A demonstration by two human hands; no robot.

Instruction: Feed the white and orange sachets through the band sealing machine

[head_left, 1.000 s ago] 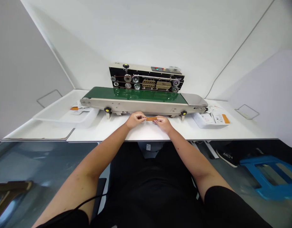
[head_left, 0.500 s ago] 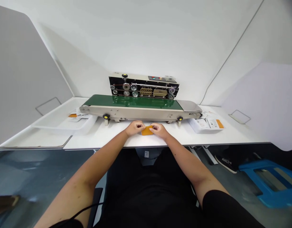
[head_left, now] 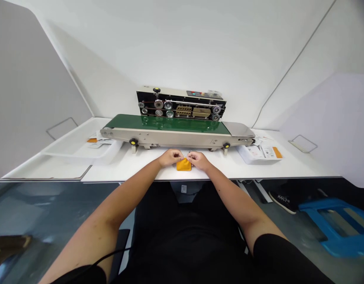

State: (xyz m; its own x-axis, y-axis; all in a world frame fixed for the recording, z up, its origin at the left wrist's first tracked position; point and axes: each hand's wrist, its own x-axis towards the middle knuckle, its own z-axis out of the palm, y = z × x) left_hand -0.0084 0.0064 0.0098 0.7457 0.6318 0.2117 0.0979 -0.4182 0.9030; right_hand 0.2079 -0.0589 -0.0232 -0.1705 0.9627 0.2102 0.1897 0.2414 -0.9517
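The small, flat orange packet (head_left: 183,165) is now turning its broad face to the camera, where a second ago it was showing only a narrow strip. It is hanging from both hands in front of the long beige metal conveyor with a flat green belt (head_left: 167,123); whether its lower edge is touching the white counter (head_left: 140,167), I cannot tell. The fingers of the left hand (head_left: 170,157) are closing in a pinch on its upper edge, and those of the right hand (head_left: 198,160) are pinching that edge just beside them. A translucent white plastic tray (head_left: 78,156) is standing by the conveyor's left end, holding white and orange packets (head_left: 102,142); a smaller white plastic box (head_left: 260,161) is holding white printed packets (head_left: 267,152) by the conveyor's right end.
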